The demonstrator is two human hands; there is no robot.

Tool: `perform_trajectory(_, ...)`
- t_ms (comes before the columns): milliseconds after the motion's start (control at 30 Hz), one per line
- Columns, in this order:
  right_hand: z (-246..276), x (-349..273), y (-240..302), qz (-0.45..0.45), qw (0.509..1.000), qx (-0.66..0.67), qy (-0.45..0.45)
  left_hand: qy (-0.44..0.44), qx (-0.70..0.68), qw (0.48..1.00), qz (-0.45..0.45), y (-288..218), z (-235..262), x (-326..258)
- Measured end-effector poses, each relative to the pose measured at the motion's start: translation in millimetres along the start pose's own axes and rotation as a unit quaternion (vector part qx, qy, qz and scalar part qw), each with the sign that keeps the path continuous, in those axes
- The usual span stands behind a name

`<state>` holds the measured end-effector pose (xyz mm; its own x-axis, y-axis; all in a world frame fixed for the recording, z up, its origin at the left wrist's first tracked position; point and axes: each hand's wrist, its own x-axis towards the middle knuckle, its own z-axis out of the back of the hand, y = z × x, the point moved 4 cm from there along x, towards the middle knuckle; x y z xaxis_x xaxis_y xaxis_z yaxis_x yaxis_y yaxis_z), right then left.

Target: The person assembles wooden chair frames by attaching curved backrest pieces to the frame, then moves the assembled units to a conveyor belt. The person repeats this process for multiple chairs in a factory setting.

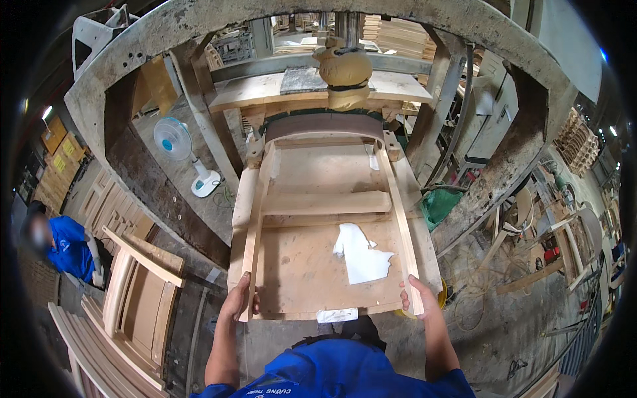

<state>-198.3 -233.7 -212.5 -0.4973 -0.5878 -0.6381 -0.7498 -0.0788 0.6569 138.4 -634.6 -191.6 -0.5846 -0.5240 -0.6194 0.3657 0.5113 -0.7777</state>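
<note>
The person's blue shirt (325, 371) filled the near edge, with a forearm reaching forward on either side. The left hand (237, 298) was closed around the near end of the left rail (253, 239) of a pale wooden frame (325, 203), its thumb on the outer side and fingertips showing along the inner side. The right hand (426, 300) was clamped the same way on the near end of the right rail (402, 235). Both rail ends stuck out slightly past the fingers, toward the body.

The frame was bare, light-toned wood: two long, slender rails, open at the near end, with a broad crossbar between them, well beyond the fingertips. It was over a tan board (298, 265), whose front edge bore a white strip (337, 315). A torn white sheet (365, 259) lay on the board between the rails, nearer the right one.

At the far end the frame met a dark brown curved band (325, 127), with a small wooden block (255, 154) just outside its left end. Above that stood a yellow wrapped bundle (346, 73), within a worn metal arch (166, 33). Beyond the arch's left side, a white fan (174, 139) stood on the floor.
</note>
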Motion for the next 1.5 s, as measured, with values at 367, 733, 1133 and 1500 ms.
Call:
perform_trajectory(367,-5.8,-48.0,-8.9,0.038,0.999,-0.005,-0.013,-0.018,0.019,0.999,0.022,-6.2,10.6,-43.7)
perform_trajectory(733,-15.0,-93.1,-22.5,0.030,0.999,-0.019,-0.026,-0.003,0.068,0.998,0.009,9.9,27.3,-80.9)
perform_trajectory(1133,30.6,-109.6,-109.0,-0.031,0.941,-0.334,-0.036,0.043,0.560,0.817,0.129,73.8,57.8,-97.5)
perform_trajectory(1500,8.8,-59.5,-116.6,0.060,0.833,-0.475,-0.278,0.046,-0.234,0.971,-0.013,15.1,-72.1,68.4)
